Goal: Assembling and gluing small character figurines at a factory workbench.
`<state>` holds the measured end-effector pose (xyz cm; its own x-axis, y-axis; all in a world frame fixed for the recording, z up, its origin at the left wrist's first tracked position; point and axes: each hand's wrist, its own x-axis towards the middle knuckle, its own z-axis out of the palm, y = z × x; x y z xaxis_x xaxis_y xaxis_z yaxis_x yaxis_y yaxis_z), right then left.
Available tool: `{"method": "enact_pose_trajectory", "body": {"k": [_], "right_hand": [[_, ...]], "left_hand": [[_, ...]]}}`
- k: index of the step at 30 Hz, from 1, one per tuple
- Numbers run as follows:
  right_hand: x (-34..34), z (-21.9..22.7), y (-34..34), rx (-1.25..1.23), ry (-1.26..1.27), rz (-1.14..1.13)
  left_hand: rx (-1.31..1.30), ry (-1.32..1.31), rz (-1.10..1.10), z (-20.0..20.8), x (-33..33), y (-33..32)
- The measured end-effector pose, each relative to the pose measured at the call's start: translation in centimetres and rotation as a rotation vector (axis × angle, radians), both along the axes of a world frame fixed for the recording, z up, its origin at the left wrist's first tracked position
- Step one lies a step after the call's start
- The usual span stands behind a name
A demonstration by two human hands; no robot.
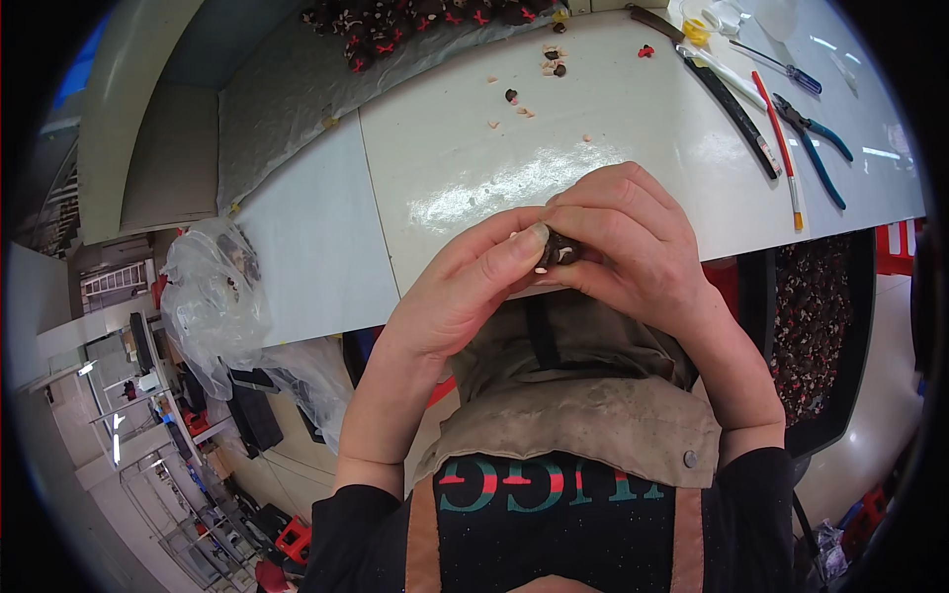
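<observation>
A small dark brown lumpy piece (561, 251) with pale spots sits between my two hands, just above the table's near edge. My left hand (479, 265) is closed on its left side, the thumb pressed against it. Curled round its far and right sides are the fingers of my right hand (633, 232), which grips it too. My fingers hide much of the piece, and its exact kind does not show. Farther out on the white table (445, 148) lie small dark bits (511, 96) and pinkish crumbs (524, 112).
At the back, a pile of dark pieces with red marks (386, 30) lies on a plastic sheet. Pliers (816, 138), a screwdriver (781, 67), a red brush (778, 143) and a black-handled tool (732, 111) lie far right. A black bin (858, 336) of fragments stands right; a plastic bag (213, 287) hangs left.
</observation>
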<state>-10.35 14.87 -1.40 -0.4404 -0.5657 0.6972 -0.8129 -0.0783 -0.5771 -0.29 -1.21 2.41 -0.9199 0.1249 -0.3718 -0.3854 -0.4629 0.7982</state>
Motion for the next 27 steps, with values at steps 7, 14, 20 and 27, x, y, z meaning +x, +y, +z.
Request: {"method": "enact_pose_trajectory", "body": {"k": [7,14,20,27], "right_hand": [[-0.1,-0.3,0.2,-0.007,-0.001,-0.023],[-0.1,0.0,0.1,0.018,-0.035,0.007],[0.5,0.2,-0.1,0.064,-0.133,-0.022],[0.6,-0.1,-0.2,0.162,-0.152,0.041]], "left_hand": [[-0.021,-0.028,0.007,0.3,-0.1,0.5],[-0.122,0.031,0.065,0.4,0.0,1.0],[-0.600,0.301,0.221,-1.0,0.7,1.6],[-0.708,0.353,0.277,-2.6,0.8,1.6]]}}
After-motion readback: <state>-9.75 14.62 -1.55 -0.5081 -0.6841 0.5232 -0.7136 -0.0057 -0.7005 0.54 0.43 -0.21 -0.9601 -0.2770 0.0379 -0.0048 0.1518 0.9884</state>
